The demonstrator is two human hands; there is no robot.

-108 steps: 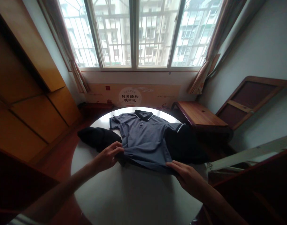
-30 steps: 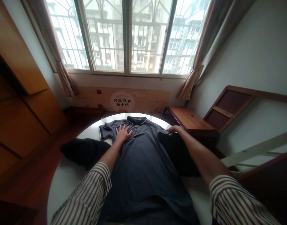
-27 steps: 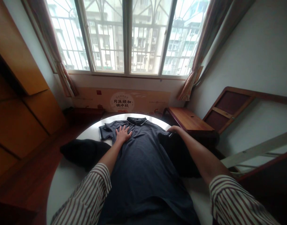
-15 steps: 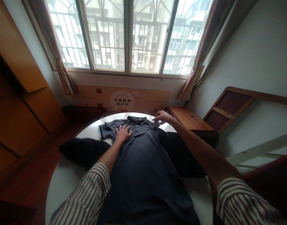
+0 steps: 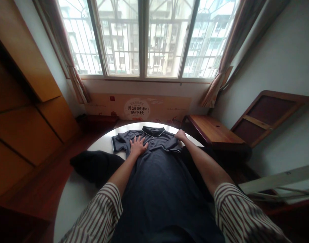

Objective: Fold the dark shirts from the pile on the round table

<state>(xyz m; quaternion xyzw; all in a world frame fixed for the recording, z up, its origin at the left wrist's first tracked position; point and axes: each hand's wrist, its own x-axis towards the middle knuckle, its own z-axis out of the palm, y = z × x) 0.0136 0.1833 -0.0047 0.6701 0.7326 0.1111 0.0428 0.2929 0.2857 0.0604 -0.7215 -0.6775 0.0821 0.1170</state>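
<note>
A dark grey polo shirt lies spread over a white round table, its collar toward the window. My left hand rests flat on the chest beside the button placket, fingers spread. At the shirt's right shoulder edge, my right hand is closed on the cloth, with its fingertips mostly hidden. The right sleeve is turned inward across the chest, showing its white-edged cuff. The left sleeve points outward on the table.
Black cloth sticks out from under the shirt on the left, and more lies on the right. The white table has a curved edge. A wooden bench stands behind right, below the window.
My right hand has moved from above the right shoulder down to its outer edge. The right sleeve now lies turned inward. My left hand stays flat on the chest; the view has shifted slightly.
</note>
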